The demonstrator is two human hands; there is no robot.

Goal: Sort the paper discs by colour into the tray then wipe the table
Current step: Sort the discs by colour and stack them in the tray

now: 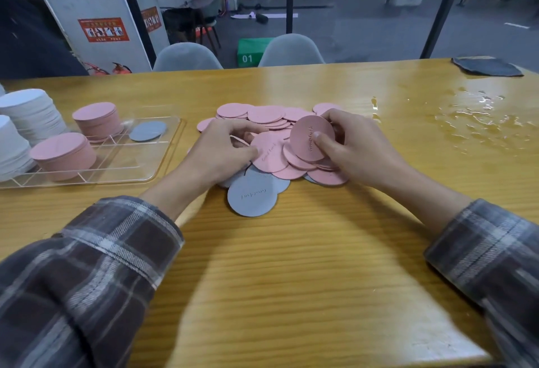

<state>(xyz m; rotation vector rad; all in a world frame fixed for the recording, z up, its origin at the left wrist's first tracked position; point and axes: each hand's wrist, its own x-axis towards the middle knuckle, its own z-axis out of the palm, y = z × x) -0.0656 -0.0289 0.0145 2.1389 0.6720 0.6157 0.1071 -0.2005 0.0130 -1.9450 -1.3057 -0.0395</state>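
My right grip (350, 145) pinches one pink disc (306, 137), thumb on its face, above the pile (262, 116) on the worktop (291, 251). My left grip (224, 145) curls onto the pile; I cannot tell whether it holds one. The discs look thin, light and slippery, best lifted by the rim.

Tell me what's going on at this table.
A person is sorting paper discs by colour. The right hand holds one pink disc tilted up, while the left hand pinches at the loose pile, mostly pink with a few grey-blue discs at its near edge. The clear tray already holds two pink stacks and a single grey-blue disc. Spilled water and a dark cloth lie to the right; wiping is not yet done.
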